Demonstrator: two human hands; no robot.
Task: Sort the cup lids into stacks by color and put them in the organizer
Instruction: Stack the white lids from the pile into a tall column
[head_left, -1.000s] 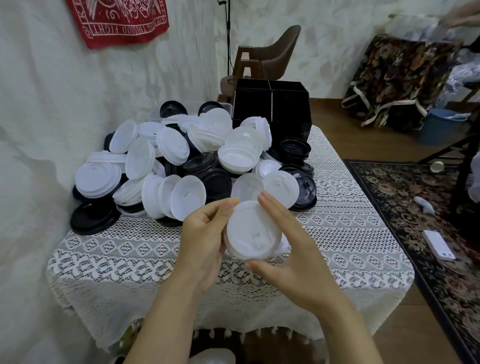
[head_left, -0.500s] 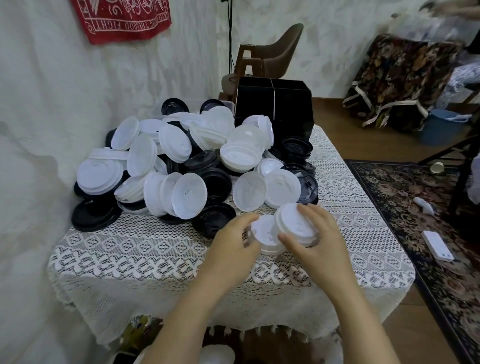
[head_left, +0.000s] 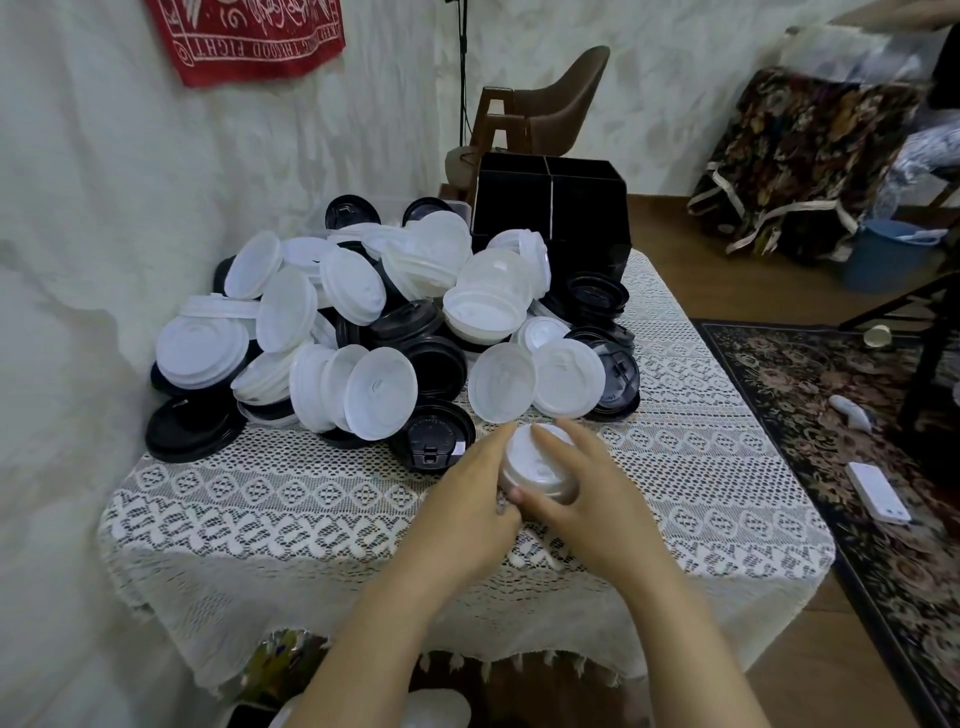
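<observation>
The table (head_left: 727, 467) has its left edge right up against the wall (head_left: 104, 208). The lid pile (head_left: 363, 322) hogs the far-left part and spills toward the middle. The organizer (head_left: 550, 208) stands at the far edge, just right of the pile, with lids touching its front. A small lid stack (head_left: 535, 462) sits just in front of the pile, about mid-width, with the left hand (head_left: 467, 499) holding its left side and the right hand (head_left: 587, 499) gripping its right side and top. The chair (head_left: 561, 98) is behind the organizer, and the rug (head_left: 831, 415) lies past the right edge.
</observation>
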